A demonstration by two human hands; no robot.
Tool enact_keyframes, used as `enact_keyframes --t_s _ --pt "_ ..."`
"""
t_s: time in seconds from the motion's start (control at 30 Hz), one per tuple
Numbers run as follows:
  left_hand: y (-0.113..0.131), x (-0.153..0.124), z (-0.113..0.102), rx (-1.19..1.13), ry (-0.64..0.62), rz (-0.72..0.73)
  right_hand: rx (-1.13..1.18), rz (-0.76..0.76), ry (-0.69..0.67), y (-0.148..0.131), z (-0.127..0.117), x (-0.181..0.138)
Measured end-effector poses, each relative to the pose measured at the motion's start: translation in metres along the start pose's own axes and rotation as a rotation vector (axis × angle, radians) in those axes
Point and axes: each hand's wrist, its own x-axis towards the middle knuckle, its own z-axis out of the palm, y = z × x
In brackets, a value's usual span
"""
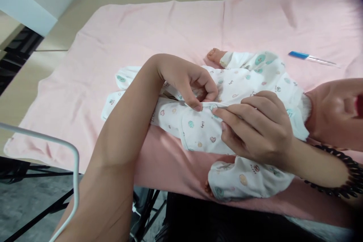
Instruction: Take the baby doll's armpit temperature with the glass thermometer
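Note:
A baby doll lies on its back, head to the right, in a white printed baby top and trousers. Reaching across its legs, my left hand pinches the front edge of the top between thumb and curled fingers. From the right, my right hand grips the same edge a little further up, fingertips at a printed dot near the fold. Whether a snap or tie lies under the fingertips is hidden. One small doll hand shows beyond the body.
A pink cloth covers most of the wooden table. Beyond the doll's shoulder lies a thermometer-like stick with a blue end. A pale bent metal frame rises at the lower left. Black folding legs stand below.

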Motion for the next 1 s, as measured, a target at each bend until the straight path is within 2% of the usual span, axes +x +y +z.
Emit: enact_keyframes --t_s 0.07,0.17,0.23,0.4,0.63,0.83,1.0 --pt "0.003 0.001 0.0 -0.004 -0.053 -0.001 -0.007 -0.016 -0.007 0.0 0.0 -0.001" --pt "0.01 0.003 0.002 0.012 -0.241 0.035 -0.001 -0.026 -0.007 -0.001 -0.001 -0.003" --pt "0.014 0.004 0.002 0.016 -0.311 0.056 0.021 -0.014 -0.001 -0.002 -0.001 -0.003" --pt "0.015 0.003 0.004 0.01 -0.271 0.06 -0.017 0.023 0.005 -0.002 0.0 -0.003" --pt "0.011 0.001 0.001 0.061 -0.172 0.041 -0.018 -0.03 -0.021 -0.001 -0.002 -0.004" --pt "0.014 0.003 0.001 0.035 -0.266 0.016 0.009 -0.016 0.052 -0.001 -0.001 -0.007" --pt "0.014 0.005 -0.001 0.0 -0.358 0.058 -0.026 -0.033 -0.013 0.0 0.001 -0.009"
